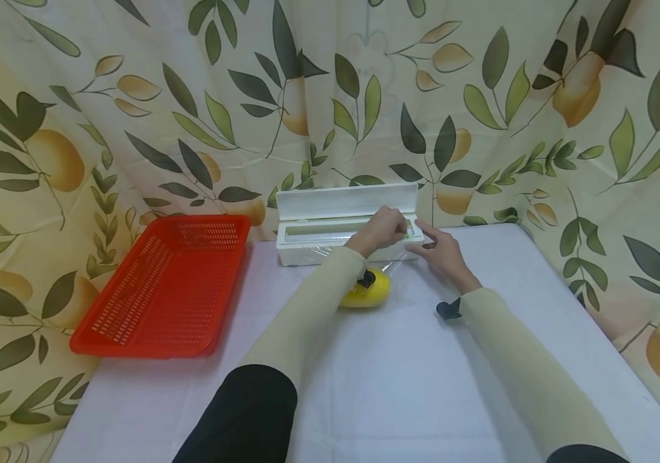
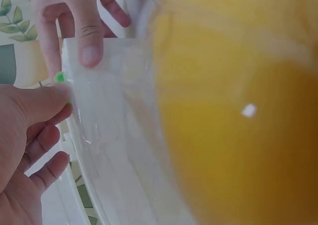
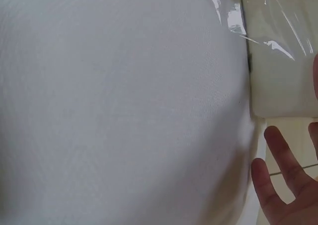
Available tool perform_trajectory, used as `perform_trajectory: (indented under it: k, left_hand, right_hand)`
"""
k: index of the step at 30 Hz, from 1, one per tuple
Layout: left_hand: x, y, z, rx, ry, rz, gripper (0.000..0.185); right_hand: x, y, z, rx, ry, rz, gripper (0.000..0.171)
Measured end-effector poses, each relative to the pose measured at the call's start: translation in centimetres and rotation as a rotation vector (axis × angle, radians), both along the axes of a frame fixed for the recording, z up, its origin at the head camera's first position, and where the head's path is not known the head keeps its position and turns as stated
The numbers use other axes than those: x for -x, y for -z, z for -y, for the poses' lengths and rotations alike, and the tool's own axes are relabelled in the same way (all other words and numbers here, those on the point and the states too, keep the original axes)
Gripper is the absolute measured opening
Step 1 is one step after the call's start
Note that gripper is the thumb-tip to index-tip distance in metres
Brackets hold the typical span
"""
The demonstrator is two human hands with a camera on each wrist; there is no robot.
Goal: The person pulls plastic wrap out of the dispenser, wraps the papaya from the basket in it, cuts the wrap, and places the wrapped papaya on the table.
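A white cling film dispenser (image 1: 353, 251) stands at the back of the table with its lid raised. My left hand (image 1: 381, 230) pinches a small green slide cutter (image 2: 60, 77) at the dispenser's right end, between thumb and index finger. The right hand (image 1: 442, 257) grips that same end, thumb on the front face and index finger at the upper edge, other fingers spread. Clear film (image 2: 119, 130) hangs over the dispenser's front and reaches a rounded yellow thing (image 1: 367, 294) under my left wrist. That thing's exact kind is hard to tell.
To the left, a red perforated plastic basket (image 1: 214, 321) stands on the white-covered table (image 1: 388, 386). A leaf-and-fruit patterned curtain (image 1: 330, 96) hangs behind the table and at both sides.
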State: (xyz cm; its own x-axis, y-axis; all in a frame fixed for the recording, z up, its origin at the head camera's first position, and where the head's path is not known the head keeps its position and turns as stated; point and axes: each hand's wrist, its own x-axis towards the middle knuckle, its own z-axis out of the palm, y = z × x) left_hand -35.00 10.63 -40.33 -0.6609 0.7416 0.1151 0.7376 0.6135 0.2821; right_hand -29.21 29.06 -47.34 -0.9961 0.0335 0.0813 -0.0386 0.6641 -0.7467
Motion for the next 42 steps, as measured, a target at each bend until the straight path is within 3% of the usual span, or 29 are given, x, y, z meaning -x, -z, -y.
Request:
perform_trajectory:
  k: [16, 29, 37, 42]
  left_hand:
    - [0.3, -0.2, 2.0, -0.005, -0.012, 0.008, 0.013]
    - [0.3, -0.3, 4.5, 0.053, 0.003, -0.017, 0.013]
    - [0.4, -0.4, 7.7, 0.034, -0.005, -0.057, 0.027]
    - [0.3, 0.1, 10.7, 0.006, -0.032, -0.039, 0.016]
  right_hand:
    - [0.4, 0.3, 0.8, 0.01, -0.001, 0.013, 0.078]
    - [0.3, 0.3, 1.1, 0.018, -0.013, 0.007, 0.079]
    - [0.3, 0.4, 0.5, 0.016, -0.003, -0.008, 0.08]
    - [0.0, 0.6, 0.0, 0.007, 0.007, 0.0, 0.08]
